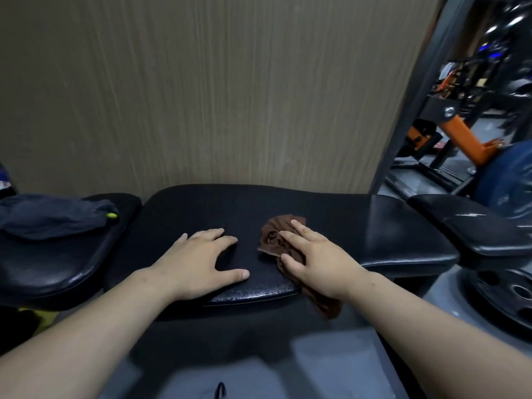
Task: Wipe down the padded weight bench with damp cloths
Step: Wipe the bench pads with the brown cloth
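Note:
The black padded bench (201, 208) runs across the middle of the view, against a wall. My left hand (198, 260) lies flat on its pad with fingers spread; the surface under it is too dark to tell whether a cloth lies there. A crumpled brown cloth (273, 234) sits to the right of it on the pad. My right hand (316, 254) presses down on this cloth, fingers stretched over it. One end of the cloth hangs over the bench's near edge below my wrist.
A dark blue bundle of fabric (51, 217) lies on a separate black pad (43, 272) at the left. Another black pad (475, 226) stands at the right, with a black weight plate (506, 298) below it. An orange machine frame (466, 136) fills the far right. A wood-panel wall (201, 82) is behind.

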### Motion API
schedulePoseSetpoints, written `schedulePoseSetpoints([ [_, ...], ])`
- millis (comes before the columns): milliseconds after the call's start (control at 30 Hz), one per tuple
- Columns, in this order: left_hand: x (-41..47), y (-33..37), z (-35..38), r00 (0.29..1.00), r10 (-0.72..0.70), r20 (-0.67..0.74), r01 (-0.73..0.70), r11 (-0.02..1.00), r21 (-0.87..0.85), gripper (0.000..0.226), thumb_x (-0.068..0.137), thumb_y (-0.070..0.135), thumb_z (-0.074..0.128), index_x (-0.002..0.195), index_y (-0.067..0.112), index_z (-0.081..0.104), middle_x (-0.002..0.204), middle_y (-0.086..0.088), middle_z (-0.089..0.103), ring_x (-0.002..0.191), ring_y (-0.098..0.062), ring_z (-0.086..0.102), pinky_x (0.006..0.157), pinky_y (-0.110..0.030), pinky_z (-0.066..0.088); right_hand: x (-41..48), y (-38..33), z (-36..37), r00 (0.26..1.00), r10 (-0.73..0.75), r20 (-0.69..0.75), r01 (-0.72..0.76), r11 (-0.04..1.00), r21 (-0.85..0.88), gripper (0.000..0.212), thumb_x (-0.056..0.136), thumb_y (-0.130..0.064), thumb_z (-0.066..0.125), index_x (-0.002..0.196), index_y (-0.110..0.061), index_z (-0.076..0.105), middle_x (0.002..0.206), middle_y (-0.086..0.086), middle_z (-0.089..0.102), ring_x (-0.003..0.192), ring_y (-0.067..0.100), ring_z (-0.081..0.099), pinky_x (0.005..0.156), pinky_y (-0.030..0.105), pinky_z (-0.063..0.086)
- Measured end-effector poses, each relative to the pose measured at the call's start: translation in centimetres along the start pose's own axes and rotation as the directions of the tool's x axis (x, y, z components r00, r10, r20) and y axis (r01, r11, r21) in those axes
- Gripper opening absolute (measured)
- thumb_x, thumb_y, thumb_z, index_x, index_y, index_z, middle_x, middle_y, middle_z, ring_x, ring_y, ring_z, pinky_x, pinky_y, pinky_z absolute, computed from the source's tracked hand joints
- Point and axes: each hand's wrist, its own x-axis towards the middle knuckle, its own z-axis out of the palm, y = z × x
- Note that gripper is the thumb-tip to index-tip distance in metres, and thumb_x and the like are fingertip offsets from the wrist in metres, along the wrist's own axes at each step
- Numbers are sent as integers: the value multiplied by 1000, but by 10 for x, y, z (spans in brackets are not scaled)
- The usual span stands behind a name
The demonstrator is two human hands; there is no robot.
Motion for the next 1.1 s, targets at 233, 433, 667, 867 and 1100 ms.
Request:
schedulePoseSetpoints([
  [233, 32, 43, 10, 998, 67, -11, -68, 997, -24, 85, 81, 82, 42, 152, 38, 29, 164, 4, 19, 150, -16, 16, 122, -47, 15, -16, 62, -22, 988, 138, -74, -141, 990, -32, 58, 95, -50, 49, 150, -35, 35, 164, -6, 15, 148, 14, 22, 115, 23, 19],
  [433, 57, 76, 16, 996, 79, -28, -80, 996, -43, 80, 83, 80, 43, 151, 37, 32, 163, 1, 22, 151, -20, 15, 121, -51, 16, -23, 99, -34, 958, 252, -135, -275, 941, -194, 56, 96, -56, 41, 149, -40, 34, 162, -8, 20, 141, 23, 28, 111, 36, 30],
  [667, 76, 93, 17, 997, 81, -12, -81, 996, -34, 79, 85, 78, 41, 151, 37, 29, 163, -1, 21, 151, -22, 13, 119, -56, 16, -33, 152, -60, 932, 316, -176, -355, 892, -281, 42, 97, -46, 48, 139, -45, 48, 154, -6, 37, 122, 29, 40, 101, 41, 40],
  [867, 80, 92, 15, 996, 89, -14, -90, 996, -20, 79, 84, 80, 39, 151, 39, 29, 163, 3, 20, 151, -20, 13, 119, -53, 19, -41, 195, -75, 887, 391, -248, -418, 906, -69, 48, 91, -7, 50, 128, -36, 63, 149, -10, 46, 132, 28, 43, 108, 45, 38],
  [1100, 87, 90, 14, 995, 97, -30, -97, 995, -26, 80, 81, 83, 36, 149, 40, 32, 160, 6, 26, 147, -18, 20, 118, -52, 22, -33, 211, -67, 840, 507, -196, -522, 853, -31, 45, 97, -28, 45, 141, -40, 48, 161, -3, 26, 143, 30, 31, 112, 53, 32],
])
